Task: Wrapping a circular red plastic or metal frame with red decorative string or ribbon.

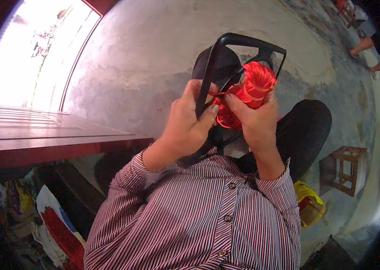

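Observation:
A black frame (212, 63) with rounded corners stands tilted over my lap between my knees. My left hand (182, 126) is closed around its left side bar, with the thumb and fingers pinching red cord at the bar. In my right hand (261, 122) is a thick bundle of shiny red cord (259, 83), tied around its middle, with a loose, brush-like upper end. A short length of the cord runs tight from the bundle to my left fingers. Below it, more red cord (228, 118) hangs in loops between my hands, partly hidden by my right thumb.
A dark red wooden panel (64, 146) juts in at my left, beside a bright doorway. At lower left lies a white sack (53, 216) with red strands. To my right are a yellow bag (309, 204) and a small wooden stool (351, 170). Another person's legs (364, 45) show at far right.

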Demonstrator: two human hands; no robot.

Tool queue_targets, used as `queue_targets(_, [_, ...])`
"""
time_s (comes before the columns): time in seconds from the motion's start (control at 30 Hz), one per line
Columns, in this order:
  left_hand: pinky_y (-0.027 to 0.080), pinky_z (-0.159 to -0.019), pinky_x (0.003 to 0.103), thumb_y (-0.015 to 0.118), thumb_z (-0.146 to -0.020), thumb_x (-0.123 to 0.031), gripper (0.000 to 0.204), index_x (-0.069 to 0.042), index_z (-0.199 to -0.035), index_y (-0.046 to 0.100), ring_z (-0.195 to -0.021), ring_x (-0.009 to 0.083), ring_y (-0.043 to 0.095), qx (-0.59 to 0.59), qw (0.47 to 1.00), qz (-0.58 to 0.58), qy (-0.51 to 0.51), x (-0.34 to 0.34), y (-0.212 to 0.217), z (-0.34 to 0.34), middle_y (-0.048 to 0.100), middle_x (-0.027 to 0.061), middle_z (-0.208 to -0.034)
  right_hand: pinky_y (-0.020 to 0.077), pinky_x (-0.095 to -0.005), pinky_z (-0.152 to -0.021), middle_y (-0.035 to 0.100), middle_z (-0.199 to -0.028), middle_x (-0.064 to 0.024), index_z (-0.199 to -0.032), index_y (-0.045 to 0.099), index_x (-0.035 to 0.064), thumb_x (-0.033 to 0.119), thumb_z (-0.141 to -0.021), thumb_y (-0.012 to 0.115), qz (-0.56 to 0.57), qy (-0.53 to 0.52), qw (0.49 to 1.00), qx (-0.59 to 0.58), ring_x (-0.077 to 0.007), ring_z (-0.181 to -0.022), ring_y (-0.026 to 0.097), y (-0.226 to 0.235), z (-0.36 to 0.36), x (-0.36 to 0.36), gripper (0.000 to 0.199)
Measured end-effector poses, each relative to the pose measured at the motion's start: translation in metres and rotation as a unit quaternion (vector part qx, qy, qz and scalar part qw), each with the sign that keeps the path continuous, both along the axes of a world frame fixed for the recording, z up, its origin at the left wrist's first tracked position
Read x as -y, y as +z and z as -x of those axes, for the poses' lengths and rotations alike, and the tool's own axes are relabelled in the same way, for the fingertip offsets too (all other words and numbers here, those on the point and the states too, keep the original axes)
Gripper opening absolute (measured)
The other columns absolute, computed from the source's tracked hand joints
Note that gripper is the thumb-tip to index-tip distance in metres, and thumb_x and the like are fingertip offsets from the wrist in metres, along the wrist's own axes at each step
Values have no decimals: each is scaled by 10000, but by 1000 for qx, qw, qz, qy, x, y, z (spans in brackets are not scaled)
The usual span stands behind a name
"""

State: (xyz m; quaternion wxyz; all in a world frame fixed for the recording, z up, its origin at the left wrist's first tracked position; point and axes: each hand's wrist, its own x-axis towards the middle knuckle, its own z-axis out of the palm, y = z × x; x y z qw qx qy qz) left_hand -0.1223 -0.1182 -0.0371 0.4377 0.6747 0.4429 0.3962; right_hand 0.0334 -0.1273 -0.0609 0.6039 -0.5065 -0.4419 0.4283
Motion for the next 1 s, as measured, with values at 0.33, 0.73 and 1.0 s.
queue_targets(0.33, [492, -624, 270, 543, -853, 13, 475, 20, -1222, 244, -688, 136, 586, 89, 995, 48, -3, 3, -8, -5, 595, 117, -855, 514, -288, -780, 637, -938, -54, -1028, 536, 39, -16, -778, 694, 29, -44, 987, -152, -130, -839, 622, 5, -4, 8, 301])
queue_targets(0.73, [464, -721, 238, 587, -815, -31, 246, 8, -1053, 536, -804, 81, 563, 20, 999, -20, -18, 1, -10, -3, 603, 34, -927, 512, -270, -748, 657, -915, -73, -1055, 529, 26, 74, -696, 777, -26, -42, 998, 49, -157, -840, 647, -5, 2, 16, 439])
queue_targets(1.0, [496, -658, 264, 606, -815, -17, 214, 31, -1010, 536, -727, 118, 624, 81, 996, -12, 24, 2, -14, -11, 625, 84, -763, 518, -304, -743, 650, -893, -117, -1037, 530, 30, 86, -678, 750, -186, -105, 926, 311, -220, -807, 665, 1, 1, 10, 424])
